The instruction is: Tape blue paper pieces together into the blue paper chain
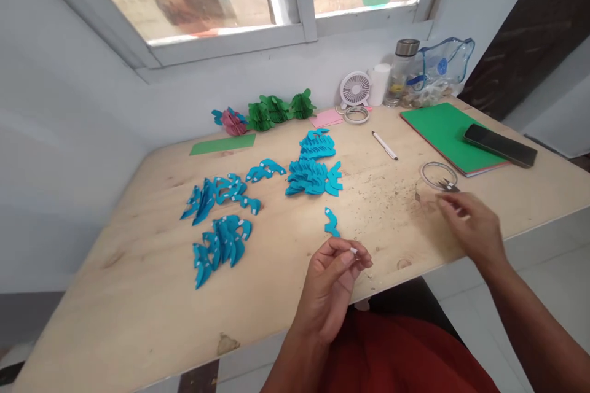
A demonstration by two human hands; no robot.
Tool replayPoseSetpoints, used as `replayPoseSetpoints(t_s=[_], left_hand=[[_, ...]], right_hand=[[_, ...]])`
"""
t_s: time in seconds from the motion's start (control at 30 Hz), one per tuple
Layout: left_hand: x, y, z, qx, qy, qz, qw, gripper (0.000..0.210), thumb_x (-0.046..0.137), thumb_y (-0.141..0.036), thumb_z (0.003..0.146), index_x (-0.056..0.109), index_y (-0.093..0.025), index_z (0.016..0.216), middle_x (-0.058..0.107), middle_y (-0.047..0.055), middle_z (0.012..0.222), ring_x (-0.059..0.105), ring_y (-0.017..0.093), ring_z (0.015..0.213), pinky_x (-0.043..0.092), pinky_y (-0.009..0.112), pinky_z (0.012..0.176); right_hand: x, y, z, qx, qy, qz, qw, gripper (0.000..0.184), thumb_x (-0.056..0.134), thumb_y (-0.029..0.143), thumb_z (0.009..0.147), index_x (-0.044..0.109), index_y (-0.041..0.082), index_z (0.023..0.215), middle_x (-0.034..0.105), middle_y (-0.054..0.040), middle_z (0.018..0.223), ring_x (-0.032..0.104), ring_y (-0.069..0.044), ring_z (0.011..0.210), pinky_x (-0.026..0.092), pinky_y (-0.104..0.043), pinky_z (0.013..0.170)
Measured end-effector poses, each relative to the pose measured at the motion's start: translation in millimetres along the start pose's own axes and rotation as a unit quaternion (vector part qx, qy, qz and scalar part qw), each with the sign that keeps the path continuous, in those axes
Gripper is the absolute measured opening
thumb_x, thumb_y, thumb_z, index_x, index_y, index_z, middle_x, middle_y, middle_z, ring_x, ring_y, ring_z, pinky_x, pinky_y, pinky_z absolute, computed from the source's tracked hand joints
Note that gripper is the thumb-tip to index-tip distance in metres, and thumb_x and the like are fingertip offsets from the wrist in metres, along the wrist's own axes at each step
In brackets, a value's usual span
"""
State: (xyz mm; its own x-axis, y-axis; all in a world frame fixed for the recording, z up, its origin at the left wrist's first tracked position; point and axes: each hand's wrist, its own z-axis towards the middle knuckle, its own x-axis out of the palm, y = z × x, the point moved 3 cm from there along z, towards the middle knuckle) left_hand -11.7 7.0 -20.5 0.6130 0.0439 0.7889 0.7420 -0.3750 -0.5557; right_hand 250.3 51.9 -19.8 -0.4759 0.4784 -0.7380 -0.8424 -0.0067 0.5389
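My left hand (332, 273) is at the table's front edge, thumb and fingers pinching a small white piece of tape (353, 250). Just beyond it lies a single curved blue paper piece (330, 222) with a white patch on it. My right hand (477, 230) is over the table at the right, fingers curled together; what they hold, if anything, I cannot make out. Right beside its fingertips are a dark pointed tool (449, 186), perhaps snips, and a tape roll (439, 175) lying flat. Folded blue paper pieces (306, 177) form a stack in the middle.
More blue pieces (224, 239) with white patches sit at the left. Green paper shapes (276, 109), a green strip (222, 144), a fan (355, 89) and a bottle (401, 73) line the back. A pen (384, 145), green folder (442, 129) and black phone (500, 145) lie rightward.
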Motion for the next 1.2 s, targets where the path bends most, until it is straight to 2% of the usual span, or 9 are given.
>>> replayPoseSetpoints(t_s=[0.07, 0.13, 0.2, 0.3, 0.57, 0.87, 1.03, 1.2], left_hand=[[-0.4, 1, 1, -0.009, 0.003, -0.019, 1.000, 0.004, 0.066, -0.016, 0.076, 0.063, -0.017, 0.073, 0.062, 0.003, 0.079, 0.056, 0.015, 0.080, 0.043, 0.031, 0.080], [-0.6, 2, 2, -0.012, 0.005, -0.029, 0.999, 0.004, 0.066, -0.016, 0.076, 0.063, -0.017, 0.074, 0.061, 0.003, 0.080, 0.056, 0.014, 0.080, 0.044, 0.031, 0.079], [-1.1, 2, 1, -0.012, 0.007, -0.030, 0.999, 0.003, 0.066, -0.017, 0.076, 0.064, -0.017, 0.074, 0.061, 0.002, 0.080, 0.056, 0.014, 0.080, 0.044, 0.030, 0.079], [-2.3, 1, -1, -0.004, 0.010, -0.025, 1.000, 0.004, 0.067, -0.018, 0.075, 0.064, -0.017, 0.072, 0.060, 0.001, 0.077, 0.056, 0.014, 0.080, 0.043, 0.030, 0.081], [-1.0, 1, 0, -0.017, -0.015, -0.005, 1.000, 0.010, 0.073, -0.021, 0.067, 0.064, -0.019, 0.069, 0.064, 0.001, 0.080, 0.061, 0.019, 0.087, 0.044, 0.036, 0.085], [3.3, 6, 0, -0.015, -0.003, 0.010, 1.000, 0.004, 0.068, -0.017, 0.073, 0.064, -0.018, 0.074, 0.063, 0.002, 0.078, 0.060, 0.017, 0.086, 0.042, 0.034, 0.087], [1.1, 8, -2, 0.012, -0.029, 0.061, 0.998, 0.007, 0.068, -0.018, 0.073, 0.065, -0.018, 0.079, 0.061, 0.001, 0.076, 0.058, 0.014, 0.079, 0.042, 0.030, 0.083], [-0.8, 6, -3, 0.065, -0.075, 0.133, 0.986, 0.015, 0.071, -0.022, 0.071, 0.067, -0.019, 0.085, 0.062, 0.002, 0.080, 0.058, 0.015, 0.081, 0.044, 0.031, 0.084]], right_hand=[[8, 42, -15, -0.034, 0.125, 0.127, 0.984, 0.018, 0.054, 0.033, 0.085, 0.068, 0.021, 0.086, 0.068, -0.0066, 0.087, 0.061, -0.020, 0.080, 0.047, -0.030, 0.066], [14, 83, -29, -0.057, 0.223, 0.215, 0.949, 0.018, 0.052, 0.030, 0.087, 0.067, 0.021, 0.087, 0.067, -0.0051, 0.084, 0.061, -0.019, 0.080, 0.047, -0.030, 0.068], [17, 113, -39, -0.070, 0.261, 0.266, 0.925, 0.016, 0.052, 0.027, 0.087, 0.067, 0.021, 0.087, 0.065, -0.0035, 0.079, 0.059, -0.016, 0.074, 0.047, -0.028, 0.066], [19, 136, -44, -0.084, 0.282, 0.300, 0.908, 0.014, 0.053, 0.025, 0.087, 0.067, 0.021, 0.086, 0.063, -0.0022, 0.077, 0.058, -0.015, 0.072, 0.046, -0.027, 0.064], [22, 139, -46, -0.039, 0.288, 0.320, 0.902, 0.008, 0.058, 0.021, 0.082, 0.065, 0.021, 0.083, 0.060, -0.0020, 0.075, 0.054, -0.015, 0.069, 0.044, -0.028, 0.063], [19, 138, -45, -0.019, 0.290, 0.313, 0.904, 0.009, 0.056, 0.018, 0.080, 0.059, 0.019, 0.072, 0.054, 0.0007, 0.067, 0.049, -0.013, 0.064, 0.041, -0.026, 0.060], [19, 133, -47, -0.005, 0.297, 0.316, 0.901, 0.008, 0.055, 0.019, 0.079, 0.057, 0.020, 0.072, 0.053, 0.0014, 0.066, 0.049, -0.013, 0.062, 0.041, -0.026, 0.060], [21, 127, -50, 0.042, 0.315, 0.342, 0.884, 0.007, 0.055, 0.021, 0.079, 0.056, 0.020, 0.072, 0.053, 0.0013, 0.067, 0.050, -0.013, 0.064, 0.042, -0.026, 0.061]])
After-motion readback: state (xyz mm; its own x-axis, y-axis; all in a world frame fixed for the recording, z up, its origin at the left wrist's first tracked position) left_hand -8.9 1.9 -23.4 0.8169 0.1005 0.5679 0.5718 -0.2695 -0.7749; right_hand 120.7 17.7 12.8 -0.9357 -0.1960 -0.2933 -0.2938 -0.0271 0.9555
